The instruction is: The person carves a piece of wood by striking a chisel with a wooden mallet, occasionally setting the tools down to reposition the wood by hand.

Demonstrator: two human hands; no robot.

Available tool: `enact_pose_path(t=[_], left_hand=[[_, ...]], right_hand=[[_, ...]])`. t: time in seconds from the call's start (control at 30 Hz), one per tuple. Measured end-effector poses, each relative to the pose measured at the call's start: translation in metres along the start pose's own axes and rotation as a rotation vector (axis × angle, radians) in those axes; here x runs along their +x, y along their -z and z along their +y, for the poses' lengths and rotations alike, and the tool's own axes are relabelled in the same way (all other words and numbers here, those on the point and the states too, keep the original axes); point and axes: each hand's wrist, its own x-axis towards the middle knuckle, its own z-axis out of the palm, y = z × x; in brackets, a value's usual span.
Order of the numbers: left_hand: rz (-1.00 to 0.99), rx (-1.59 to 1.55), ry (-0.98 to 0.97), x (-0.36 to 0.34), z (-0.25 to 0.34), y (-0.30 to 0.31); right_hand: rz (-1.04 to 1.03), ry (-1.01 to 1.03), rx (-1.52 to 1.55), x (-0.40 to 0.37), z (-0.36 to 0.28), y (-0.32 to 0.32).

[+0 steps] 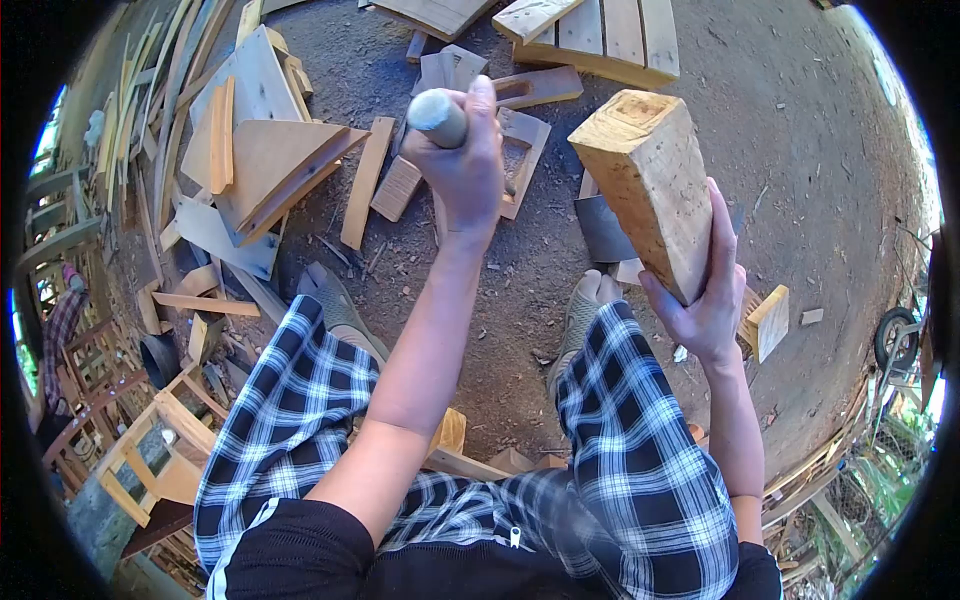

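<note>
My left hand [462, 185] is closed in a fist around a round, grey tool handle [438, 118], with its pale blunt end facing up toward me. The rest of that tool is hidden by the fist. To the right, my right hand [718, 300] grips the lower end of a thick, tapered wooden block [655, 190], thumb on one side and fingers on the other. The block is tilted, its squared top end [630, 115] up and away from me. A clear gap separates the two hands.
Wooden boards [285, 175] lie stacked at the left. Near the left hand are a small ribbed block [398, 188] and a slotted piece [540, 88]. A slatted wooden panel [620, 40] is at the back. My feet [335, 300] rest on the dirt floor; a wheel [896, 340] stands far right.
</note>
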Motion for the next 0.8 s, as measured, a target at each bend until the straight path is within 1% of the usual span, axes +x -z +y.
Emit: enact_pose_path(t=[0.07,0.1,0.17,0.2,0.23,0.3,0.33,0.37,0.43,0.47,0.5,0.53,0.57,0.63,0.67,0.7,0.73,0.77,0.8], left_hand=[[-0.025,0.135,-0.094,-0.006,-0.008,-0.001],[-0.024,0.135,-0.096,-0.009,-0.006,-0.006],[-0.076,0.215,-0.193,-0.016,-0.002,-0.015],[-0.095,0.269,-0.249,-0.018,0.002,-0.019],[-0.096,0.269,-0.252,-0.020,0.000,-0.023],[-0.118,0.247,-0.330,-0.025,-0.004,-0.031],[-0.208,0.292,-0.353,-0.028,-0.003,-0.028],[-0.197,0.325,-0.572,-0.030,-0.004,-0.033],[-0.261,0.222,-0.438,-0.035,-0.012,-0.034],[-0.255,0.223,-0.442,-0.039,-0.017,-0.035],[-0.261,0.265,-0.366,-0.042,-0.016,-0.037],[-0.262,0.304,-0.292,-0.045,-0.016,-0.039],[-0.252,0.301,-0.294,-0.049,-0.014,-0.039],[-0.362,0.446,-0.295,-0.057,-0.008,-0.040],[-0.377,0.374,-0.473,-0.057,-0.016,-0.042],[-0.377,0.371,-0.481,-0.058,-0.016,-0.044],[-0.397,0.421,-0.473,-0.060,-0.017,-0.044],[-0.419,0.473,-0.459,-0.064,-0.019,-0.044],[-0.399,0.518,-0.489,-0.067,-0.018,-0.046]], right_hand=[[0.009,0.022,-0.007,0.007,-0.004,0.000],[0.010,0.024,-0.006,0.013,-0.006,0.002],[0.067,0.108,0.078,0.028,-0.013,0.006],[0.106,0.116,0.203,0.036,-0.019,0.007],[0.109,0.118,0.203,0.039,-0.024,0.005],[0.237,0.104,0.392,0.045,-0.032,0.002],[0.169,0.196,0.192,0.044,-0.026,0.002],[-0.035,0.095,0.125,0.043,-0.028,0.002],[-0.041,0.103,0.092,0.048,-0.028,0.006],[0.011,0.109,0.080,0.050,-0.031,0.012],[0.064,0.112,0.063,0.049,-0.033,0.019],[0.125,0.088,0.209,0.045,-0.031,0.022],[0.214,0.077,0.117,0.036,-0.026,0.026],[0.132,-0.200,0.210,0.018,-0.031,0.022],[0.000,-0.202,0.144,0.019,-0.028,0.024],[-0.130,-0.206,0.078,0.020,-0.025,0.025],[-0.124,-0.258,0.117,0.022,-0.028,0.029],[-0.127,-0.256,0.120,0.019,-0.026,0.028],[0.051,-0.194,0.187,0.014,-0.022,0.027]])
